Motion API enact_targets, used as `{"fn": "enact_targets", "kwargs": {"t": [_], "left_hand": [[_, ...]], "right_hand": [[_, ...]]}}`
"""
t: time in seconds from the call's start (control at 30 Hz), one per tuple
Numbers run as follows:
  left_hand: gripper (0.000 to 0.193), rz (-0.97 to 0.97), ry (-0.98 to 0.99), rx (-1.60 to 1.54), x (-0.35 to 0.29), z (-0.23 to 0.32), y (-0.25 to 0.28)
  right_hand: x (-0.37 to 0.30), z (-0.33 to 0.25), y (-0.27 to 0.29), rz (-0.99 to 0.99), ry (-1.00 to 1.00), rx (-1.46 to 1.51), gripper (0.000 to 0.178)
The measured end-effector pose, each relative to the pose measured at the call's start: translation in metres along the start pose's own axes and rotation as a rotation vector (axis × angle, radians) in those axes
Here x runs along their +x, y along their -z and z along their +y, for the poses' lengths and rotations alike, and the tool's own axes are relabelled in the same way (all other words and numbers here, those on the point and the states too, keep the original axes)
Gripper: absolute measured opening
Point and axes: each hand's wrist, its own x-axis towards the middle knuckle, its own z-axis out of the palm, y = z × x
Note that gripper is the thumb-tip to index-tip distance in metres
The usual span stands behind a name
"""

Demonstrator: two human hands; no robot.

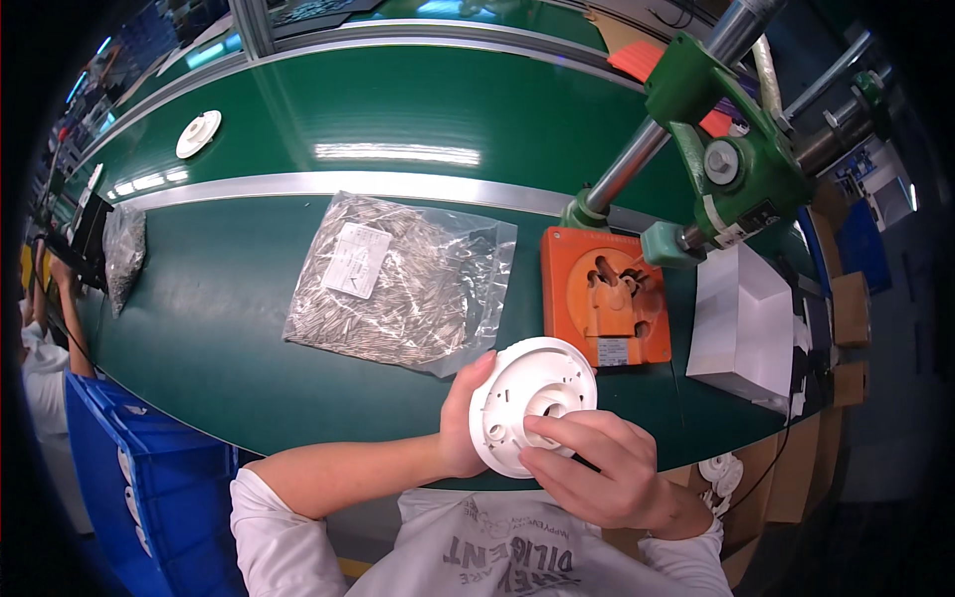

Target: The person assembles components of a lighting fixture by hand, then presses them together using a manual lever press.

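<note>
A round white plastic disc point(509, 397) with a raised hub, small holes and slots is held up over the near edge of the green table. Along its left rim, my left hand point(462, 422) grips it with the thumb near the top. My right hand point(603, 466) is over the lower right of the disc, its index finger and thumb close together beside the hub. Whatever those fingertips pinch, if anything, is hidden. Beyond the disc lies a clear plastic bag point(408, 289) full of thin metal pins, with a white label on it.
An orange fixture block point(556, 289) sits under a green hand press point(731, 164), beside an open white box point(741, 318). Another white disc point(199, 133) rests on the far green belt. Blue crates point(169, 468) and a co-worker's arm point(72, 313) are at left; cardboard boxes point(761, 473) at lower right.
</note>
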Motion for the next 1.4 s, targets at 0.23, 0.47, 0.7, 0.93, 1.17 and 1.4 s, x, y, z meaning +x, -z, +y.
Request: {"fn": "enact_targets", "kwargs": {"t": [0.23, 0.47, 0.7, 0.93, 1.17, 1.4], "left_hand": [[0.078, 0.017, 0.001, 0.029, 0.0, -0.002, -0.001], [0.083, -0.123, 0.008, 0.019, 0.002, -0.005, -0.004], [0.097, -0.098, 0.082, 0.092, 0.006, -0.002, -0.009], [0.093, -0.04, 0.096, 0.146, 0.005, -0.006, -0.003], [0.094, 0.089, 0.057, 0.215, 0.002, -0.001, -0.013], [0.095, 0.059, 0.086, 0.22, -0.002, -0.001, -0.012]], "right_hand": [[-0.005, -0.003, 0.0, -0.037, -0.027, -0.021, 0.029], [-0.002, -0.01, 0.003, -0.026, 0.036, -0.186, 0.024], [0.007, -0.02, 0.015, -0.126, 0.138, -0.405, 0.022], [0.009, -0.021, 0.016, -0.183, 0.117, -0.413, 0.021], [-0.009, -0.011, 0.007, 0.009, -0.07, -0.221, 0.024], [-0.006, -0.012, 0.0, 0.14, -0.247, -0.059, 0.05]]}}
